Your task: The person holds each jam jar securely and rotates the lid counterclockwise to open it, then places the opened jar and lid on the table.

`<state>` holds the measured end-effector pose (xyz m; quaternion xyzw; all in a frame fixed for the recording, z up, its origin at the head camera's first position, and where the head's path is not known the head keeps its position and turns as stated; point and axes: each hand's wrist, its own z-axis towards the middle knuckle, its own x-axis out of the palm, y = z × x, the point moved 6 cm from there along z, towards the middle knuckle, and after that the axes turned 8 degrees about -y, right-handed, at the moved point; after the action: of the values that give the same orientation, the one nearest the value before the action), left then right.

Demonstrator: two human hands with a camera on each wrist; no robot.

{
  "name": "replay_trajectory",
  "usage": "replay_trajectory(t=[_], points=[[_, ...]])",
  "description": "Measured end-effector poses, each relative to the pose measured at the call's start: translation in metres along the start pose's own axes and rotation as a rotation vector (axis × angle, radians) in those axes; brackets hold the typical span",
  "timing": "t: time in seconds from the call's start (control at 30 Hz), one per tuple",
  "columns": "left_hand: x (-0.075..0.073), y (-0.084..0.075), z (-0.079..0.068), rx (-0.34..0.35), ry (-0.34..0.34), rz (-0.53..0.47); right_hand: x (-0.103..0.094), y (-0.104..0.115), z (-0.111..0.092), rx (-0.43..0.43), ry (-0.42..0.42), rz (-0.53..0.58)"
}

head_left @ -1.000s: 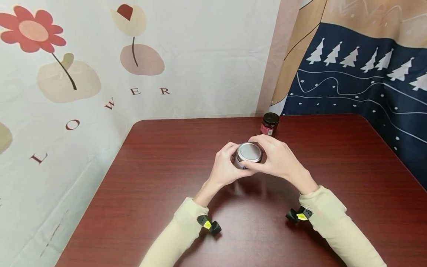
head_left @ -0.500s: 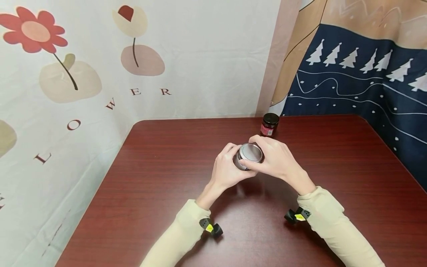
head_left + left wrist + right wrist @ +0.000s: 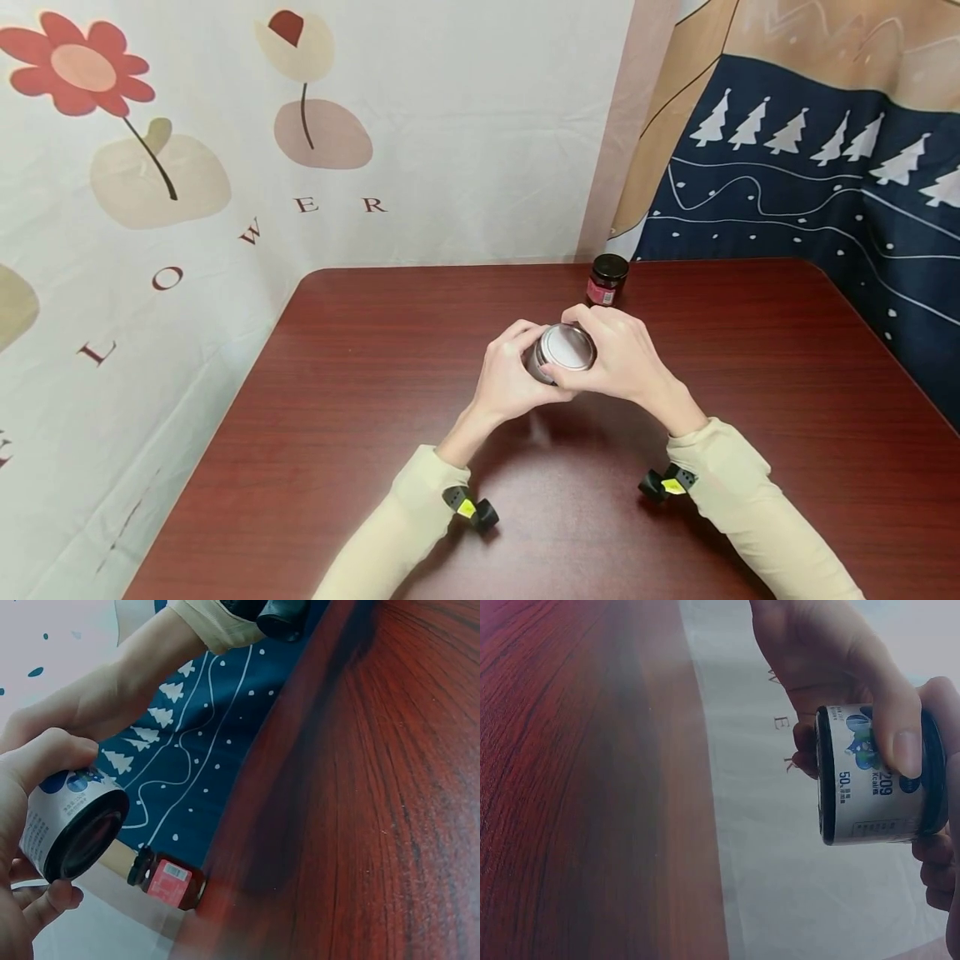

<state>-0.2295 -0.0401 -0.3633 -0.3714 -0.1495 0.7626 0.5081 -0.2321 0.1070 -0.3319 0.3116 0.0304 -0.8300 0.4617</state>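
Observation:
A small jar with a silver lid (image 3: 567, 347) is held above the table by both hands. Its white label (image 3: 870, 787) carries printed blueberries, and its dark base (image 3: 88, 834) shows in the left wrist view. My left hand (image 3: 506, 371) grips the jar's body, its thumb pressed along the label in the right wrist view. My right hand (image 3: 626, 354) curls round the lid end, thumb on the near side and fingers on the far side. The lid tilts slightly toward the right hand. Part of the jar's side is hidden by the fingers.
A second jar (image 3: 607, 280), dark with a black lid and pink label, stands upright at the back edge of the reddish-brown wooden table (image 3: 360, 367). A white printed cloth (image 3: 480, 125) and a navy tree-patterned cloth (image 3: 795, 192) hang behind the table.
The held jar has shifted slightly right and nearer, and its lid tilts a little more. Both hands keep their grip. The second jar stays where it was.

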Motion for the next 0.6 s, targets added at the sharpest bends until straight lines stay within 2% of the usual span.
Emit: replay_trajectory(t=[0.27,0.6], points=[[-0.0022,0.0006,0.0023,-0.021,0.024,-0.076,-0.0007,0.002,0.0007,-0.026,-0.059,0.016],[-0.0043,0.0035,0.0038,-0.067,0.076,-0.179,0.0002,0.0047,0.0001,-0.041,-0.077,0.028]])
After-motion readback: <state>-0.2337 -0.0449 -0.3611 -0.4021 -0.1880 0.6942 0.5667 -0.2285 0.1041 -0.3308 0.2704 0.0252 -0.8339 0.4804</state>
